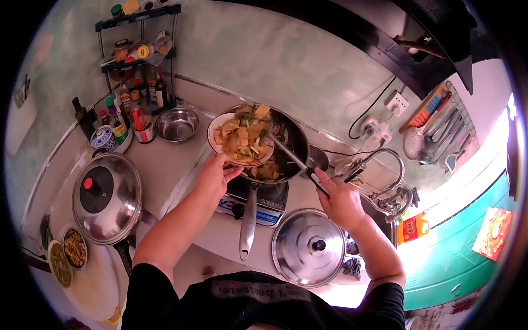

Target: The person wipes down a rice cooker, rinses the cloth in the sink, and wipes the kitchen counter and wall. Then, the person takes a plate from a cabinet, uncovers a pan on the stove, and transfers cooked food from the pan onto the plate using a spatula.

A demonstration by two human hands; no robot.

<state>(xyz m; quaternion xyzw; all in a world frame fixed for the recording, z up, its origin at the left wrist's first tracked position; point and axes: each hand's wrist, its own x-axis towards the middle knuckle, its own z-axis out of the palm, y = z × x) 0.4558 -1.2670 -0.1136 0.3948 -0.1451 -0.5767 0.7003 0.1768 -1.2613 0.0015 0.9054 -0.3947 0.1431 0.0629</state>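
Note:
My left hand (216, 173) grips the near-left rim of a white plate (212, 125), holding it over the left part of a frying pan (297, 137). Sliced food with green pieces (239, 136) is heaped on the plate. In my right hand (341, 201) is the black handle of a cooking spatula (289, 151); its metal shaft reaches to the plate's right side, and food hides its head. More food (268, 171) lies in the pan. The pan sits on a portable stove (263, 216), with its long metal handle (248, 220) pointing toward me.
Lidded pan (120, 203) stands at left, near two dishes of food (75, 247) on a round board (96, 286). A loose steel lid (300, 247) lies right of the stove. Metal bowl (177, 125) and bottles (144, 132) are behind; faucet (399, 165) is at right.

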